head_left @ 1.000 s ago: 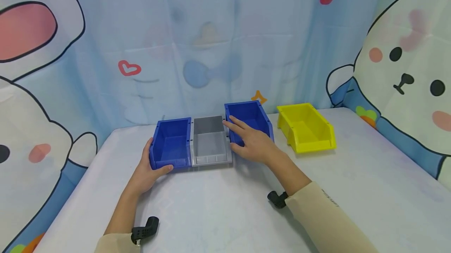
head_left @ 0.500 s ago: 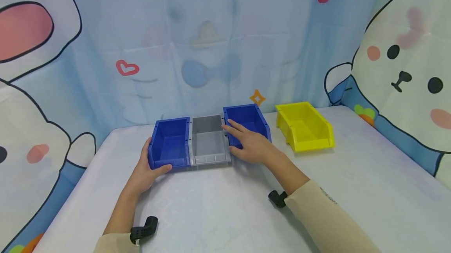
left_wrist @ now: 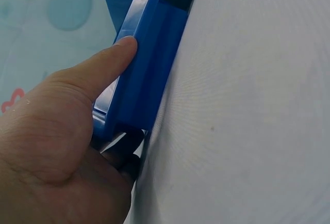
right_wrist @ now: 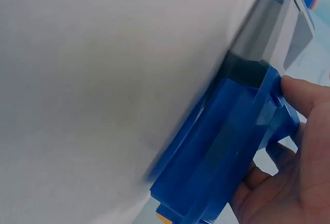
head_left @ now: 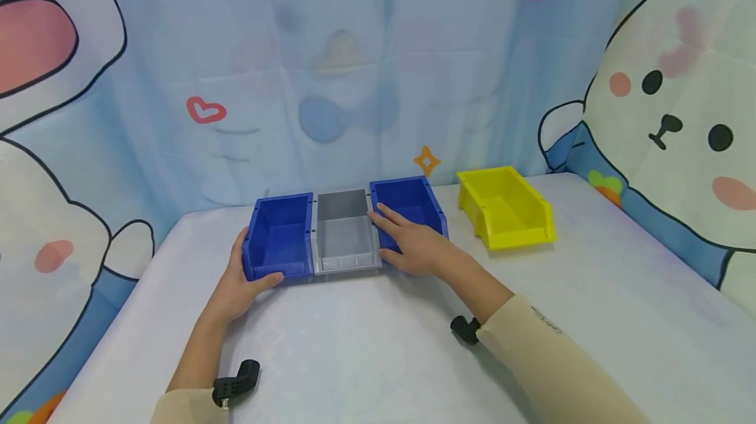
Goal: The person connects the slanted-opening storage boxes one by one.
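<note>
Two blue bins and a grey bin (head_left: 345,240) stand in a row, with grey in the middle. My left hand (head_left: 233,293) grips the left blue bin (head_left: 280,233) at its front left corner; the left wrist view has its thumb on the front lip. On the right blue bin (head_left: 413,199), my right hand (head_left: 418,250) holds the left wall and front, two fingertips along the rim beside the grey bin. In the right wrist view the thumb touches this blue bin (right_wrist: 221,136) near its edge, and the other fingers are partly hidden. The right bin sits slightly farther back than the grey one.
A yellow bin (head_left: 508,211) stands apart to the right, angled on the white-covered table (head_left: 342,352). Behind the table hangs a blue curtain (head_left: 354,50) printed with cartoon animals. Both wrists carry small black cameras.
The right blue bin has slid toward me along the grey bin's side, with my right hand on it. My left hand keeps its hold on the left bin. The whole head view has shifted slightly.
</note>
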`<state>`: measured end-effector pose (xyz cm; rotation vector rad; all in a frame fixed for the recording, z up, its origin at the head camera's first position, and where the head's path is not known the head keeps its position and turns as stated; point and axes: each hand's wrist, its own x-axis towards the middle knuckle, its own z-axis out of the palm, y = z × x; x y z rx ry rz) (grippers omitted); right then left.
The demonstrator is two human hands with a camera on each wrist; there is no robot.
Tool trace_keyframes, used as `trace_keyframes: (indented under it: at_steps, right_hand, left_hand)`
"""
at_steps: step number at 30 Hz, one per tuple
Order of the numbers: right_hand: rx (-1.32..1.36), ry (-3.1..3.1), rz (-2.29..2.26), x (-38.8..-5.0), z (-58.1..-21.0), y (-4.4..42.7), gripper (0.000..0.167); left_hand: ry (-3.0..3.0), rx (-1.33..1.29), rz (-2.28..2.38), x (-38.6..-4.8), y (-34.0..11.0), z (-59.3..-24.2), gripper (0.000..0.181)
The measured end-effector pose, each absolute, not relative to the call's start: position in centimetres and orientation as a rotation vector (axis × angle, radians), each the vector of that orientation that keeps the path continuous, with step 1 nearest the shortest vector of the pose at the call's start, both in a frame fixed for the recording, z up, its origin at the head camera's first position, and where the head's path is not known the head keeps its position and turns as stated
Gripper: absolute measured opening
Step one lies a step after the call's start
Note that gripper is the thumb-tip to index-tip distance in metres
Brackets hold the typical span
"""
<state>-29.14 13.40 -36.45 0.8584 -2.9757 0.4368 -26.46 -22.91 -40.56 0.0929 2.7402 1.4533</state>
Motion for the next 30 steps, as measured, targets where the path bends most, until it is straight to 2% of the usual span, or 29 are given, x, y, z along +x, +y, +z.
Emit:
trace_keyframes:
  at_steps: [22, 30]
  right_hand:
    - [0.825, -3.073, 0.283, -28.82, -35.97, 13.31, 0.079]
    - [0.798, -3.009, 0.383, -29.18, -35.97, 13.46, 0.078]
  left_hand:
    - [2.733, 0.077, 1.412, -26.18, -23.04, -40.42, 0.121]
    - [2.737, 0.081, 1.430, -26.42, -22.91, -40.31, 0.120]
